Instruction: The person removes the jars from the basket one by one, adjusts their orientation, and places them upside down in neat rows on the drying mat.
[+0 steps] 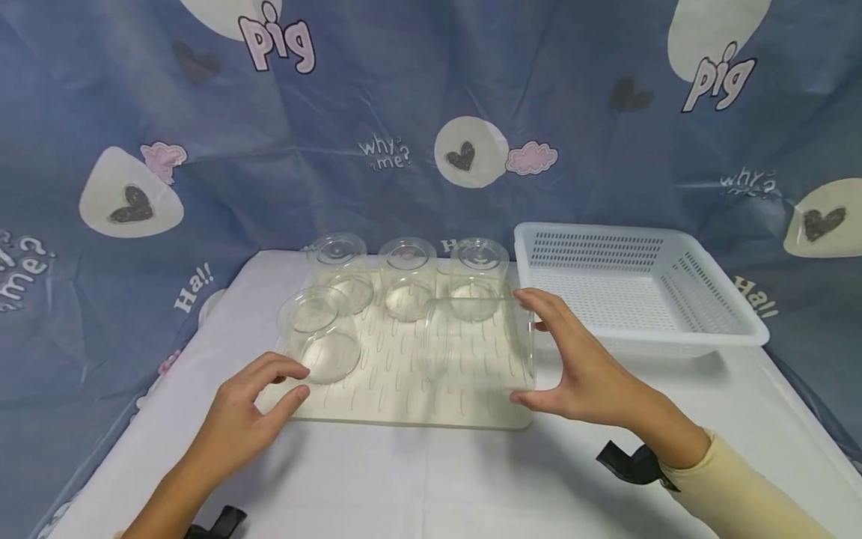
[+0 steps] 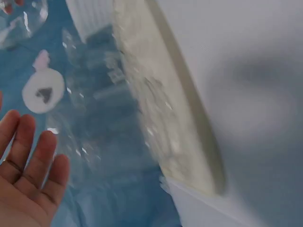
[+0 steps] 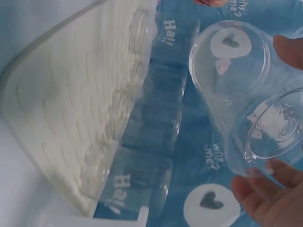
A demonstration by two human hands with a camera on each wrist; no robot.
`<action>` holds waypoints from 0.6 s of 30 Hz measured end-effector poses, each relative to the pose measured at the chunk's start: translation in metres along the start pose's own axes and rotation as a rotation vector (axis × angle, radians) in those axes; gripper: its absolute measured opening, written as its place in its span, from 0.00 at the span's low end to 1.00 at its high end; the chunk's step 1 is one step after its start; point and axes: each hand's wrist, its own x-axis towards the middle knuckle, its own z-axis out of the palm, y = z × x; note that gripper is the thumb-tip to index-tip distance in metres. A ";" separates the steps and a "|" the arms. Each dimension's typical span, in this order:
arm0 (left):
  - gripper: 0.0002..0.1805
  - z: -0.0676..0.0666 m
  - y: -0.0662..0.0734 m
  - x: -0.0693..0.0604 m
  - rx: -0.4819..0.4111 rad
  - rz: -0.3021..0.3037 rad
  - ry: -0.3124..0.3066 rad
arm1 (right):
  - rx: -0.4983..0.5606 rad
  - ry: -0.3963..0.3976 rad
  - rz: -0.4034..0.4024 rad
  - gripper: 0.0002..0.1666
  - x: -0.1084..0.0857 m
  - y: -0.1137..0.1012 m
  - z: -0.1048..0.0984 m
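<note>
My right hand (image 1: 586, 367) grips a clear plastic cup (image 1: 481, 340) by its base end, thumb on one side and fingers on the other. The cup lies sideways in the air above the cream mat (image 1: 404, 408), its mouth pointing left. In the right wrist view the see-through cup (image 3: 232, 90) shows nothing inside. My left hand (image 1: 252, 412) hovers by the mat's left front, fingers loosely bent and holding nothing. Close to its fingertips is an upside-down clear cup (image 1: 323, 337). Three more upside-down cups, left (image 1: 340, 269), middle (image 1: 408, 273) and right (image 1: 480, 273), line the mat's back.
A white plastic basket (image 1: 673, 338) with slotted walls stands at the back right, beside the mat. White cloth (image 1: 377, 479) covers the table. Behind it hangs a blue printed curtain (image 1: 404, 90).
</note>
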 end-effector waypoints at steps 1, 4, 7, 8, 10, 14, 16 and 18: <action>0.18 -0.002 -0.005 -0.002 0.029 -0.012 -0.005 | -0.010 -0.001 0.002 0.72 0.000 0.001 -0.002; 0.18 -0.006 -0.018 -0.009 0.127 -0.069 -0.053 | -0.028 -0.002 0.015 0.72 -0.003 0.002 -0.005; 0.20 -0.008 -0.032 -0.013 0.199 -0.123 -0.116 | -0.050 -0.001 0.024 0.73 -0.005 0.004 -0.007; 0.20 -0.009 -0.037 -0.014 0.209 -0.135 -0.136 | -0.058 -0.002 0.028 0.74 -0.006 0.004 -0.008; 0.22 -0.008 -0.047 -0.014 0.222 -0.139 -0.172 | -0.073 -0.002 0.029 0.74 -0.007 0.005 -0.009; 0.26 -0.006 -0.064 -0.012 0.239 -0.120 -0.291 | -0.117 0.002 0.023 0.73 -0.005 0.006 -0.013; 0.28 -0.006 -0.069 -0.011 0.244 -0.126 -0.363 | -0.141 -0.003 0.024 0.72 -0.003 0.005 -0.016; 0.30 -0.005 -0.072 -0.012 0.243 -0.149 -0.428 | -0.158 -0.017 0.035 0.72 -0.001 0.003 -0.020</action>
